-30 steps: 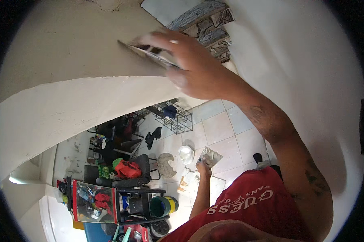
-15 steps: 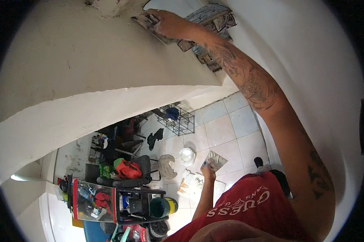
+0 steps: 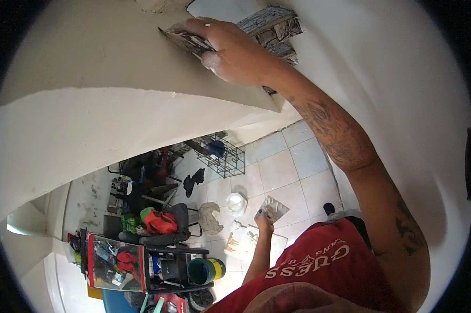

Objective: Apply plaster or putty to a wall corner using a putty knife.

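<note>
My right hand (image 3: 227, 49), smeared with white paste, is closed around a plastering trowel (image 3: 177, 38). The blade is tilted, with its far edge at or very near the grey-beige plastered surface (image 3: 105, 57); whether it touches I cannot tell. Lower down, close to my body, my left hand (image 3: 265, 223) grips a flat, roughly rectangular metal plate (image 3: 275, 207) with pale paste on it, held above the floor. The fingers of that hand are small in the picture and partly hidden.
A pale wall edge (image 3: 115, 109) curves across the left. Below on the tiled floor stand a wire rack (image 3: 227, 159), a white bag (image 3: 236, 204), a stained white board (image 3: 240, 241), a dark chair (image 3: 178, 221), a green bucket (image 3: 198, 271) and a red-framed glass case (image 3: 115, 263). Stone cladding (image 3: 272, 31) is beyond my wrist.
My right hand has come down and nearer, tipping the trowel so its blade stands more off the surface. The view has shifted slightly. My left hand still holds the plate.
</note>
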Demonstrator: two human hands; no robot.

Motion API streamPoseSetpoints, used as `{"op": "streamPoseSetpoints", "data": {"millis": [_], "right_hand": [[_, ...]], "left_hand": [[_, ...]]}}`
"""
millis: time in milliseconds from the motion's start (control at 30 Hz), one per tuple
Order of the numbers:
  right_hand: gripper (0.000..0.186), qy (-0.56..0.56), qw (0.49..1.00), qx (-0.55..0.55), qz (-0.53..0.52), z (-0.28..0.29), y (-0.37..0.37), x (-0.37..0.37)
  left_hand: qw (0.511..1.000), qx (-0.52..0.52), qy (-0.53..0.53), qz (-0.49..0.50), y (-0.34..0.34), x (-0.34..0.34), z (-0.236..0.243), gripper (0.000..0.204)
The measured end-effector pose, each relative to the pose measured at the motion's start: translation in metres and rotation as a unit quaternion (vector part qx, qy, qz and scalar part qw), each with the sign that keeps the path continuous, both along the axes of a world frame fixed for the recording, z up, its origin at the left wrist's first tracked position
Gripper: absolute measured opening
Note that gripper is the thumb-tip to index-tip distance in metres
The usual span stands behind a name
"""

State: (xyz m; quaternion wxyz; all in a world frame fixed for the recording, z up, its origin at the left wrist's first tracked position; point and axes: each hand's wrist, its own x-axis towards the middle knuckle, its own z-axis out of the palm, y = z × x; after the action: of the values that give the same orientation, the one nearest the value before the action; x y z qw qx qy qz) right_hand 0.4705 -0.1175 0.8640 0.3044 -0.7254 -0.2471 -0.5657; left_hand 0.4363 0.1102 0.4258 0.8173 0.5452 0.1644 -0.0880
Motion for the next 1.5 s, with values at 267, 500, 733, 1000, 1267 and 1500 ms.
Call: {"op": "streamPoseSetpoints", "data": {"millis": [267, 500, 733, 1000, 1267, 1500], "right_hand": [[0.033, 0.055, 0.974, 0.086, 0.203, -0.085, -0.024, -0.085], [0.052, 0.293, 0.792, 0.382, 0.375, -0.227, -0.002, -0.094], [0.056, 0.352, 0.885, 0.119, 0.28, -0.266, 0.053, -0.091], [0.057, 0.487, 0.829, -0.211, 0.176, -0.369, 0.035, -0.064], [0.057, 0.413, 0.871, -0.169, 0.207, -0.297, 0.08, -0.069], [0.057, 0.44, 0.853, -0.227, 0.163, -0.327, 0.094, -0.065]], "left_hand": [[0.992, 0.034, -0.096, -0.08, 0.001, -0.005, 0.035, 0.009], [0.987, -0.136, -0.088, -0.019, -0.013, -0.01, 0.143, 0.007], [0.974, -0.193, -0.115, 0.018, -0.003, -0.01, 0.152, 0.026], [0.965, -0.213, -0.098, 0.117, 0.023, -0.03, 0.112, 0.02], [0.94, 0.078, -0.235, 0.235, 0.025, -0.029, 0.09, 0.014], [0.924, 0.153, -0.305, 0.173, 0.015, -0.019, 0.112, 0.015]]}}
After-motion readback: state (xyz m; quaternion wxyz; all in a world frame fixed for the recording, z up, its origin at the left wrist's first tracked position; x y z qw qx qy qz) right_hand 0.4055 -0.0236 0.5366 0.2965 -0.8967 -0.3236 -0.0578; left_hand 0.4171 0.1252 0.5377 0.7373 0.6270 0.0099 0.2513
